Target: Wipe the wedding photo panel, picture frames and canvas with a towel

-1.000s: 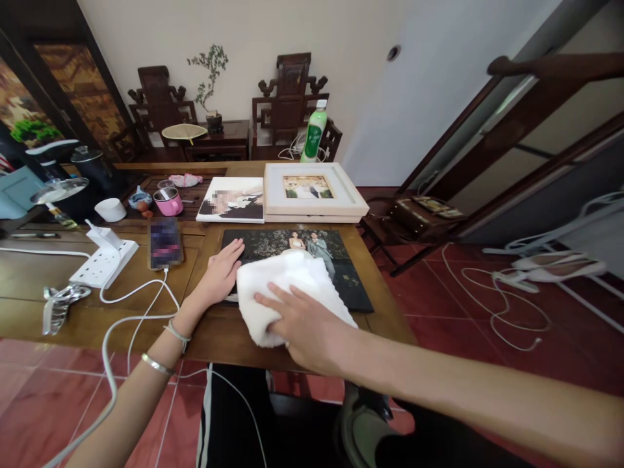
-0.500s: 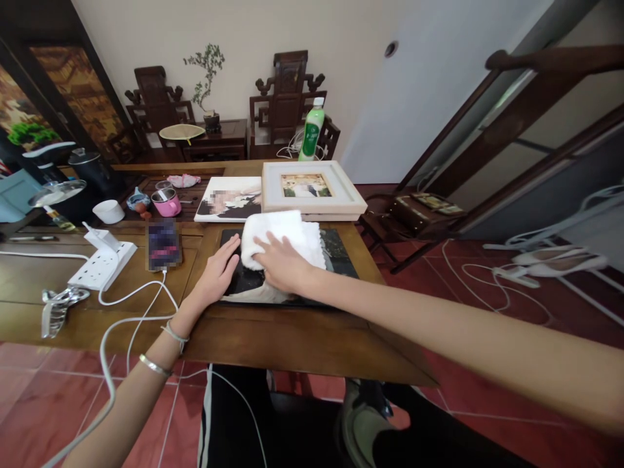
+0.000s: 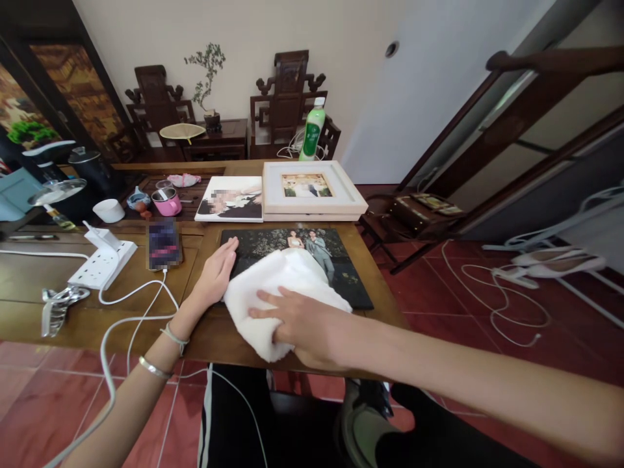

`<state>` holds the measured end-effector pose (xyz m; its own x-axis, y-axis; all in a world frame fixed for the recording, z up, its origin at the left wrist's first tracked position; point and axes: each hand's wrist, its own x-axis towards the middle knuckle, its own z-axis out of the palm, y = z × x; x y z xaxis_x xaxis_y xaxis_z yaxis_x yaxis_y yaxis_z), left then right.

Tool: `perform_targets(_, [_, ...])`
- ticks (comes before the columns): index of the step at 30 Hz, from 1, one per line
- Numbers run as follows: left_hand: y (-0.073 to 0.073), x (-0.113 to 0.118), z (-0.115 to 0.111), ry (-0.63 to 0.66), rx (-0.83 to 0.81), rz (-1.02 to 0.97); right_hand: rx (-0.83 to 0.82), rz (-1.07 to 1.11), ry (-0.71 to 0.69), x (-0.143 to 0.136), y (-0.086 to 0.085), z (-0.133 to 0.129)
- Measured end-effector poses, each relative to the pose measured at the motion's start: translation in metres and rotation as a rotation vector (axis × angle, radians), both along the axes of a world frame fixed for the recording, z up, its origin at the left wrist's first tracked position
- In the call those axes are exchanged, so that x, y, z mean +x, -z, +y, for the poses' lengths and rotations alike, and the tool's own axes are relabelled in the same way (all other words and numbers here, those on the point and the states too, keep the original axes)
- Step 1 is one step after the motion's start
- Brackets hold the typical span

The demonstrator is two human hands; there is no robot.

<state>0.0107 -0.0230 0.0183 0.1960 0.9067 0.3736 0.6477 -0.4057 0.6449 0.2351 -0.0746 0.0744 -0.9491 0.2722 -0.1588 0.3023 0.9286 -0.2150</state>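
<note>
A dark photo panel (image 3: 348, 273) with a couple in wedding dress and grey suit lies flat near the table's front edge. Over its lower left part is spread a white towel (image 3: 273, 273), which hangs past the panel's near edge. My right hand (image 3: 297, 318) presses on the towel's near part with fingers apart, its thumb tucked against the fabric. At the panel's left edge rests my left hand (image 3: 217, 270), fingers stretched out, touching the side and holding nothing.
Behind the panel stand a cream photo frame (image 3: 341, 182) and a white-edged photo board (image 3: 229, 211). A green bottle (image 3: 312, 133) is farther back. Leftward are a phone (image 3: 164, 246), a power strip (image 3: 104, 263), a pink cup (image 3: 166, 203), a claw clip (image 3: 58, 309) and loose white cables.
My right hand has drawn the towel toward me, from the panel's upper middle to its near edge, uncovering the pictured couple. My left hand has hardly moved.
</note>
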Motion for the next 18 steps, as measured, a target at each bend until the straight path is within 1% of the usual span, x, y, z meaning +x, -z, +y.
perform_targets(2, [0.002,-0.001,0.001,0.034,-0.005,0.082,-0.055,0.025,0.094,0.007,-0.008,-0.001])
perform_targets(4, [0.004,-0.001,0.002,0.052,0.007,0.138,-0.096,0.011,0.252,0.012,-0.017,0.004])
perform_targets(6, [0.005,-0.002,0.002,0.054,0.018,0.157,-0.081,-0.029,0.399,0.012,-0.023,0.018])
perform_targets(8, [0.005,-0.001,0.002,0.053,0.020,0.162,-0.020,-0.034,0.486,0.008,-0.025,0.041])
perform_targets(10, [0.005,0.000,0.002,0.053,0.018,0.166,0.036,0.009,0.516,-0.002,-0.024,0.067])
perform_targets(13, [0.005,0.000,0.002,0.048,0.020,0.174,0.073,0.085,0.513,-0.027,-0.024,0.103])
perform_targets(15, [0.005,0.000,0.002,0.041,0.027,0.182,0.072,0.114,0.493,-0.048,-0.027,0.117])
perform_targets(18, [0.004,-0.001,0.003,0.042,0.032,0.188,0.055,0.108,0.439,-0.076,-0.035,0.126])
